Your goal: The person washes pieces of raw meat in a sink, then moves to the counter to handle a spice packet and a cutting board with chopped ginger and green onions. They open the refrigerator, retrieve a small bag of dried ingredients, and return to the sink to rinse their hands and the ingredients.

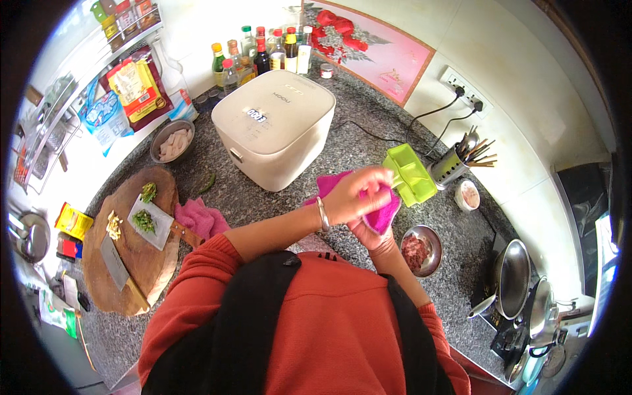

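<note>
A magenta cloth [382, 212] is bunched between my two hands, in front of the white rice cooker [276, 123]. My left hand [359, 193], with a silver bangle at its wrist, lies over the cloth; its curled fingers are blurred, and their grip is unclear. Below it, my right hand [369, 236] holds the cloth from underneath, its fingers partly hidden. Just beyond my left fingertips stands a light-green compartment box [414, 180]. A metal bowl of raw minced meat [421, 251] is to the right of my right wrist.
At left, a round wooden board [165, 185] bears a cleaver [114, 264], another broad blade and chopped food. A pink cloth [200, 217] lies beside it. Bottles [261, 57] stand behind the cooker. A utensil holder [448, 168], small white bowl [467, 195] and pan [512, 279] are at right.
</note>
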Demonstrator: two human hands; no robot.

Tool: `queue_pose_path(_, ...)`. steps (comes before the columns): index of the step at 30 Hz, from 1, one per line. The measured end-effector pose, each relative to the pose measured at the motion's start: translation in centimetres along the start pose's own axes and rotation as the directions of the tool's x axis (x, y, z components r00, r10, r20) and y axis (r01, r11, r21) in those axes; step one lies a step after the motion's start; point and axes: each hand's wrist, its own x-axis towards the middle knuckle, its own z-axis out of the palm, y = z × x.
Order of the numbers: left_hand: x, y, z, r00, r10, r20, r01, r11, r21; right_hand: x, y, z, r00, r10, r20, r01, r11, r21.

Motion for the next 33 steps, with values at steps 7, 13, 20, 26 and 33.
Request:
queue_pose_path(7, 0.9, 2.1, 1.6, 0.964, -0.190, -0.185, -0.169, 0.100, -0.981, 2.0, -1.3, 3.5, 0.986, -0.031, -0.162, -0.008, 0.972, -0.237)
queue_pose_path(13, 0.4, -0.3, 3.3, 0.943, -0.109, -0.315, -0.146, 0.715, -0.684, 2.5, -0.6, 5.1, 0.924, -0.131, -0.359, 0.053, 0.974, -0.219)
queue_pose_path(20, -0.5, -2.6, 2.9, 0.959, 0.183, -0.215, -0.136, 0.967, 0.214, 3.1, 0.2, 1.7, 0.884, -0.231, -0.406, 0.108, 0.946, -0.305)
queue_pose_path(26, -2.2, -1.2, 1.4, 0.974, 0.223, 0.046, -0.200, 0.744, 0.637, 4.6, -1.4, -1.5, 0.832, -0.366, -0.418, -0.035, 0.716, -0.697)
queue_pose_path(33, -3.3, -1.2, -5.4, 0.722, -0.658, -0.214, 0.466, 0.691, -0.553, 1.5, -0.3, 3.5, 0.957, -0.264, 0.121, 0.165, 0.153, -0.974)
